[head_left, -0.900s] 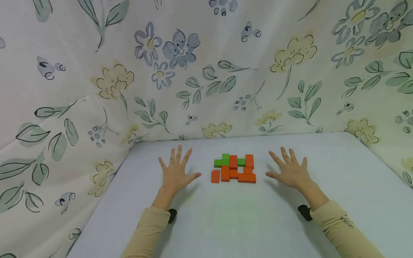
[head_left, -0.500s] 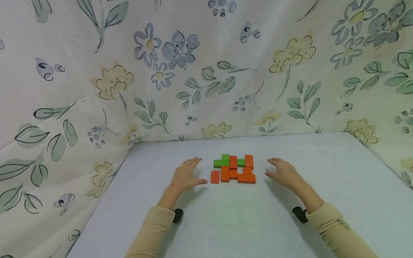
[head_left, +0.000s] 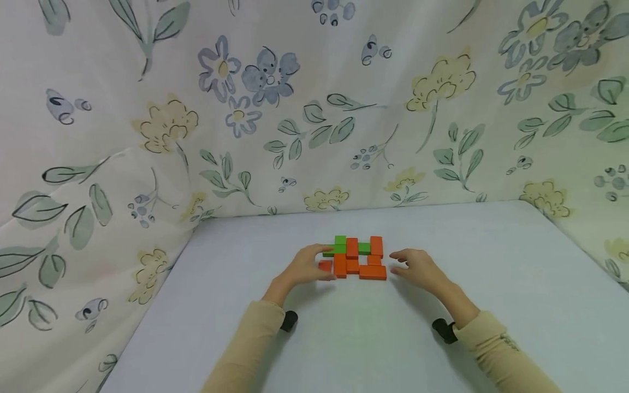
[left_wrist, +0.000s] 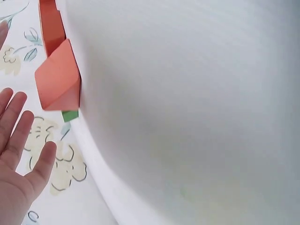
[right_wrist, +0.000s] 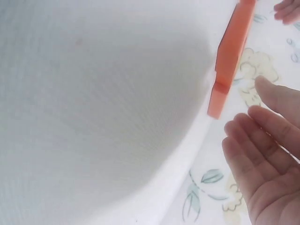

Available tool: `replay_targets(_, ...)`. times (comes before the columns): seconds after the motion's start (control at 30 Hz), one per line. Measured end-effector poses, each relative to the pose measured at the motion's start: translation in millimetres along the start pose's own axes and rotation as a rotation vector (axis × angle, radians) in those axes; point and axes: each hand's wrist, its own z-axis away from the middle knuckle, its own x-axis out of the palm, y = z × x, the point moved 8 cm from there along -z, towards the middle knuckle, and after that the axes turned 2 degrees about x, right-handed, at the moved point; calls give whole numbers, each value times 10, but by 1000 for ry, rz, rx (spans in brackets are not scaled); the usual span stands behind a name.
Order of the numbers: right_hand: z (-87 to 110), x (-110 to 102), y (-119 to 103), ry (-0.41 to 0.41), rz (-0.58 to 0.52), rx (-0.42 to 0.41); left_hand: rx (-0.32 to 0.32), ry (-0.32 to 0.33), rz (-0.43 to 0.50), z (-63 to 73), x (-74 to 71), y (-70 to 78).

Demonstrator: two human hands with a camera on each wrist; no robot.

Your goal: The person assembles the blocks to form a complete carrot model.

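Note:
Orange-red and green rectangular blocks lie in a patchwork on the white table, including a green block (head_left: pixel 340 240) at the back and a long orange block (head_left: pixel 373 272) at the front right. My left hand (head_left: pixel 306 266) is at the group's left side, thumb and fingers spread around a lighter orange block (head_left: pixel 325 266) and partly covering it in the head view. A gap shows between that hand (left_wrist: pixel 21 164) and the nearest orange block (left_wrist: pixel 61 77) in the left wrist view. My right hand (head_left: pixel 417 267) is just right of the group, palm inward, relaxed fingers (right_wrist: pixel 243 131) holding nothing.
The white table (head_left: pixel 354 338) reaches back to a hanging cloth (head_left: pixel 295 180) printed with flowers and leaves, which also runs down the left side. Black wrist cameras (head_left: pixel 444 331) sit below both sleeves.
Both hands, spread flat earlier, have turned palms inward with fingers closer together. The left hand has moved right to the blocks; the right has come slightly left. The blocks keep their arrangement.

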Motion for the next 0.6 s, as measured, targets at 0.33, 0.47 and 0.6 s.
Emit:
replay_targets(0.33,0,27,-29,-12,-29,-1,-3,-63,-61,-206,198,53)
replay_targets(0.47,-5,30,-29,-10,-36,-4,-8,-71,-146,-238,237,80)
replay_targets(0.6,-16,34,-36,-12,-36,-8,-23,-90,-235,-263,273,99)
